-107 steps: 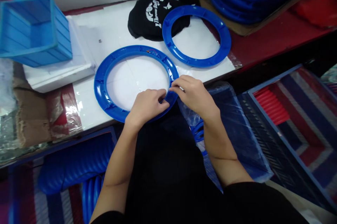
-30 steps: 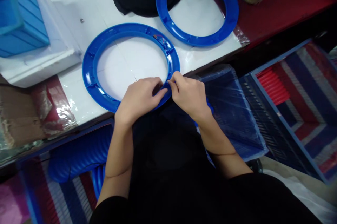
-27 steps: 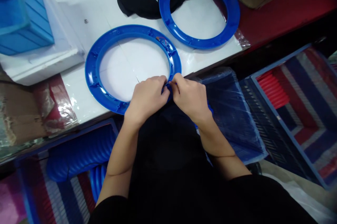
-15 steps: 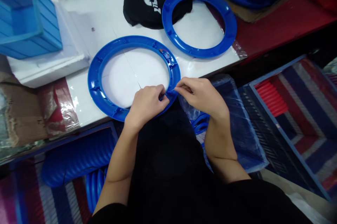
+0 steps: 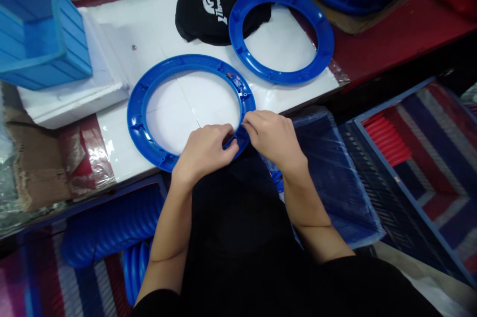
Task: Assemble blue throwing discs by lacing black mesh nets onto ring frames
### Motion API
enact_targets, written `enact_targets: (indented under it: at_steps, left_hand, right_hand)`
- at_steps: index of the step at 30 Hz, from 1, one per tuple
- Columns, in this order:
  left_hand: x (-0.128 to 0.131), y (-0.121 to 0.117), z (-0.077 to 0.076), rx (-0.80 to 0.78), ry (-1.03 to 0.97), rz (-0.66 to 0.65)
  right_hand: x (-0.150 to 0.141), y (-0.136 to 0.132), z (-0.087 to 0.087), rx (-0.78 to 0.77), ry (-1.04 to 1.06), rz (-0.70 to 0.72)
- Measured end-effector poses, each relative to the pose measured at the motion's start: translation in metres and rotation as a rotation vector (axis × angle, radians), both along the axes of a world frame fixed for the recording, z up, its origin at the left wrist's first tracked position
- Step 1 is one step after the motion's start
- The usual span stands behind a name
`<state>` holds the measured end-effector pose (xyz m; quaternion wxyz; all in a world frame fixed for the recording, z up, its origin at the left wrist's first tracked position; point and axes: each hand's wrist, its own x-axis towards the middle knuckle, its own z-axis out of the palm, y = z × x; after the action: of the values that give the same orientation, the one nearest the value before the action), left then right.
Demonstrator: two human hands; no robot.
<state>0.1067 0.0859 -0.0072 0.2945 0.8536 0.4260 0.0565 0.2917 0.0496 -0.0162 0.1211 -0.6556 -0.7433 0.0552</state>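
Observation:
A blue plastic ring (image 5: 136,114), its ribbed hollow side up, lies at the front edge of the white work surface. A small circuit board (image 5: 236,81) sits in its channel at the upper right. My left hand (image 5: 207,150) is over the ring's near right part, fingers curled at the rim and thumb on the near side. Just right of it, my right hand (image 5: 274,137) has thumb and fingertips pinched together at the ring's right side. Whatever is in that pinch is too small to make out.
A second blue ring (image 5: 236,41) overlaps a black printed cloth (image 5: 199,19) behind. At left, a light blue bin (image 5: 72,39) stands on white foam (image 5: 80,106). More blue rings (image 5: 115,222) fill a crate below; a crate with red rings (image 5: 387,140) is at right.
My right hand has moved left and closer to my left hand, its fingertips now over the ring's channel. My left hand has stayed nearly in place. The view has shifted slightly.

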Motion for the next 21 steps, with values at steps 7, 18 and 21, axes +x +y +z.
enact_targets:
  at_steps: [7, 18, 21]
  left_hand:
    - [0.021, 0.000, 0.006, 0.093, 0.127, 0.083]
    - [0.009, -0.001, 0.007, 0.036, 0.191, 0.013]
    - [0.010, 0.000, 0.005, 0.058, 0.211, -0.016]
  right_hand:
    - [-0.023, -0.018, -0.001, -0.051, -0.011, -0.061]
    - [0.006, -0.024, 0.005, -0.259, 0.373, 0.206]
    - [0.015, -0.020, 0.010, -0.127, 0.398, 0.146]
